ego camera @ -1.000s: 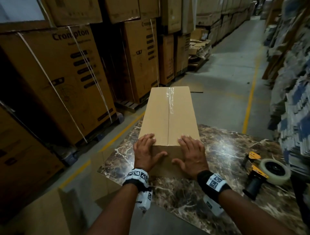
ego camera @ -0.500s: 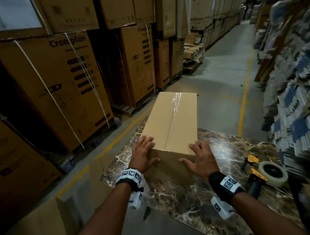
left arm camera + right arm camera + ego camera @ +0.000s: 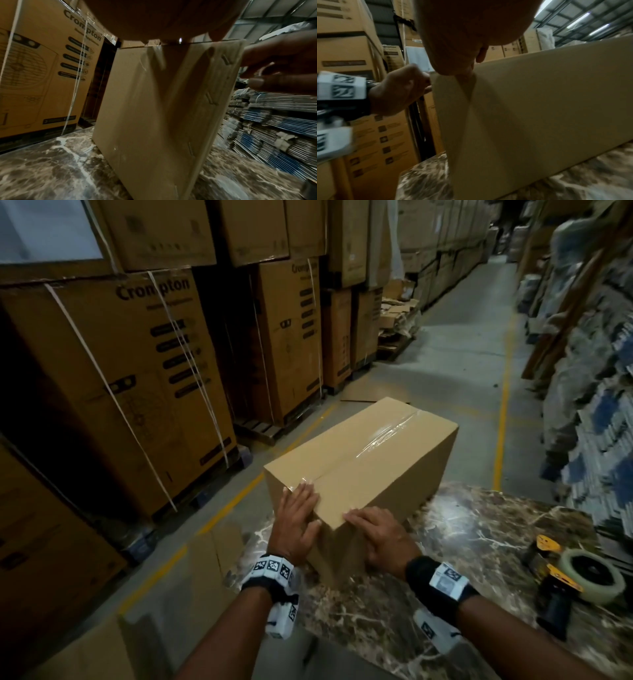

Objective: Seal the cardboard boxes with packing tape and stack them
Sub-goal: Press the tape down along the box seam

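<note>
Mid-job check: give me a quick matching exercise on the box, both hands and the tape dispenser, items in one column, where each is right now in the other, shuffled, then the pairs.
Items
1. cardboard box
2. left hand
3. right hand
4. tape dispenser

Places
A. lying untouched at the marble table's right edge
B. flat on the box's near end, over the taped seam
C. standing on the table, turned at an angle
D. on the box's near right corner, fingers on top

Pairs: 1-C, 2-B, 3-D, 4-A

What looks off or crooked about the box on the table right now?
The cardboard box sits skewed on the marble table, its far end overhanging the edge. The clear tape along its top seam looks wrinkled. No damage visible.
</note>
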The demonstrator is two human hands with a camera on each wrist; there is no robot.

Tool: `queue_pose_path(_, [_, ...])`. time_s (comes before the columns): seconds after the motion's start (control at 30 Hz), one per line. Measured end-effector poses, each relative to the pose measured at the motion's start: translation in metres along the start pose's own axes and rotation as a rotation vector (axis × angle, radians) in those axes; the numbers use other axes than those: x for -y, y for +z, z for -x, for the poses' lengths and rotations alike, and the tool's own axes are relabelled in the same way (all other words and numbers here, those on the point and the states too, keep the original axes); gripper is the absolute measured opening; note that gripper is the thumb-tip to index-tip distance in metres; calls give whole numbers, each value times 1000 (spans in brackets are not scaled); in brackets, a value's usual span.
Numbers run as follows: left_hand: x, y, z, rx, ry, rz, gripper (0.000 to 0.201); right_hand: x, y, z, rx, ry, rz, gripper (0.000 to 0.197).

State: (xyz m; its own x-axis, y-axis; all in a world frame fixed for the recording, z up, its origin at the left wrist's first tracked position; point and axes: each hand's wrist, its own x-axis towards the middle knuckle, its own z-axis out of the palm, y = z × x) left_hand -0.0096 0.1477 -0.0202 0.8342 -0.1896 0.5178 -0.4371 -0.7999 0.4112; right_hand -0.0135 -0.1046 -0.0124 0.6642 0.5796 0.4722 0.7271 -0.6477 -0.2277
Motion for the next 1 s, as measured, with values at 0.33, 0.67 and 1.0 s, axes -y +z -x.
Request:
queue_pose_path(0.33, [-5,7,-1,76,-8,-158,98,-50,-15,-41,230,241,206,86])
queue_pose_path(0.67, [66,-50,-18,215,126,-85,89,-16,12,-54,6,119,159,52])
queue_pose_path(1.0, [51,-50,-61,13,-216,-21,50,5,0,-93,30,279,24,45])
